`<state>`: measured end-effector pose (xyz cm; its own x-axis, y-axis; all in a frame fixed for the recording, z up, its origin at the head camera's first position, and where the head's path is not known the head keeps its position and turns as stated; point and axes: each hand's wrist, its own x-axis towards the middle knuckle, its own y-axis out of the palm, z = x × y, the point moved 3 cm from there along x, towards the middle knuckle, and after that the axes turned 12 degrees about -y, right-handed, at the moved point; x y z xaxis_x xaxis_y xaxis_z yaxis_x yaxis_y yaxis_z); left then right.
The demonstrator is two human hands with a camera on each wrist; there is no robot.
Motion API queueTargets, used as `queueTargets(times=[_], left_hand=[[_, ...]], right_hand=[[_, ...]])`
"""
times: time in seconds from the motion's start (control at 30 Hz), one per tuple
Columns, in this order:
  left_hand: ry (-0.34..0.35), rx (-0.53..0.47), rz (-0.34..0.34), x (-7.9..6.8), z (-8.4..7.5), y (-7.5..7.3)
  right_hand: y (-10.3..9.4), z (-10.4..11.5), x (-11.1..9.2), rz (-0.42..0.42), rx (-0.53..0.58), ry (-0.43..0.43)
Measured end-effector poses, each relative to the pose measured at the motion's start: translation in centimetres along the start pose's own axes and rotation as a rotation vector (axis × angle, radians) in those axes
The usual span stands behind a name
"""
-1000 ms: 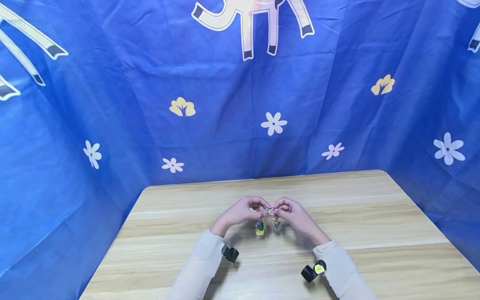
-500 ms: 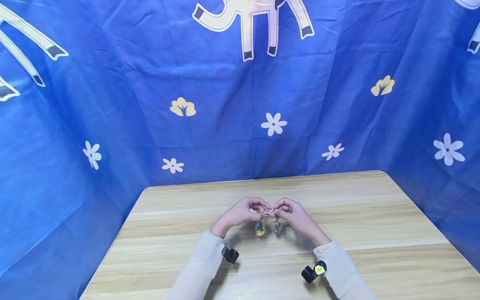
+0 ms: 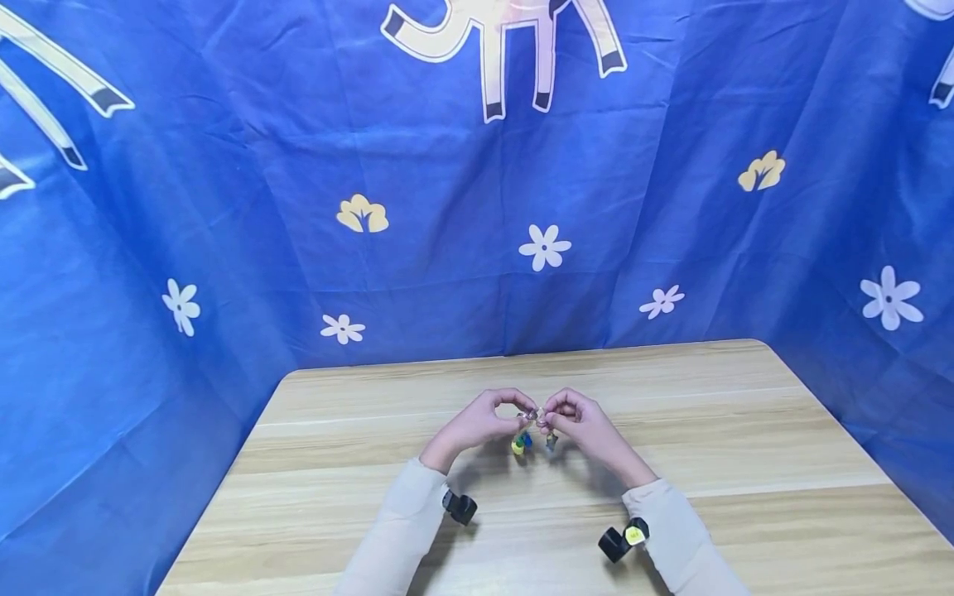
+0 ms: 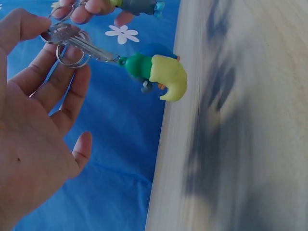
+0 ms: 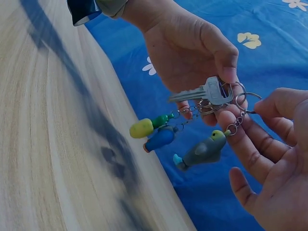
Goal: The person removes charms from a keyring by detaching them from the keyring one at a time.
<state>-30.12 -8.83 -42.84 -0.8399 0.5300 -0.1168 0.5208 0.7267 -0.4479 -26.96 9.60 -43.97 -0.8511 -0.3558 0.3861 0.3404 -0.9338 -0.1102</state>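
Both hands meet above the middle of the table in the head view. My left hand [image 3: 480,422] pinches a silver key [image 5: 211,90] by its head between thumb and fingers. From that side hang a green-and-yellow figure charm [image 4: 166,77] and a blue charm [image 5: 161,138], on short chains with small metal rings. My right hand [image 3: 589,426] pinches a thin metal key ring [image 5: 248,93] close to the key's head. A grey fish-like charm [image 5: 202,149] with a light-blue tip dangles from a chain at the right hand. The key's head overlaps the ring in the right wrist view.
The light wooden table [image 3: 373,497] lies under both forearms. A blue curtain [image 3: 447,290] with flower and animal prints stands behind and at both sides. Black wrist cameras [image 3: 614,544] sit on the sleeves.
The green-and-yellow charm has swung up and turned, and the blue charm now shows beside it. My left fingers have shifted slightly on the key; the right hand stays nearly in place.
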Motion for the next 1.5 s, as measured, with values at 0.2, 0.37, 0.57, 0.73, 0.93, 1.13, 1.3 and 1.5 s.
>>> queueTargets(times=[0.2,0.37,0.57,0.73,0.93,1.13,1.3,1.5], left_hand=[[0.027,0.015,-0.022,0.04,-0.06,-0.16],[0.023,0.023,-0.039,-0.09,-0.11,-0.21],[0.008,0.026,-0.054,-0.16,0.11,-0.14],[-0.03,0.039,-0.08,-0.34,0.28,-0.13],[-0.028,0.026,-0.08,-0.25,0.18,0.1],[-0.038,0.014,-0.086,-0.11,0.41,0.33],[-0.041,0.009,-0.096,-0.25,0.41,0.35],[-0.024,0.013,-0.094,-0.44,0.2,0.15]], right_hand=[[0.11,0.15,0.12,0.003,-0.034,-0.023],[0.12,-0.05,0.15,0.012,-0.054,-0.032],[0.17,-0.09,0.04,-0.003,-0.08,-0.019],[0.26,-0.06,-0.09,-0.018,-0.117,0.012],[0.23,0.15,-0.36,-0.031,-0.186,0.025],[0.18,0.3,-0.6,-0.03,-0.241,0.0],[0.32,0.57,-0.7,-0.025,-0.267,-0.022],[0.27,0.75,-0.68,-0.031,-0.29,-0.029]])
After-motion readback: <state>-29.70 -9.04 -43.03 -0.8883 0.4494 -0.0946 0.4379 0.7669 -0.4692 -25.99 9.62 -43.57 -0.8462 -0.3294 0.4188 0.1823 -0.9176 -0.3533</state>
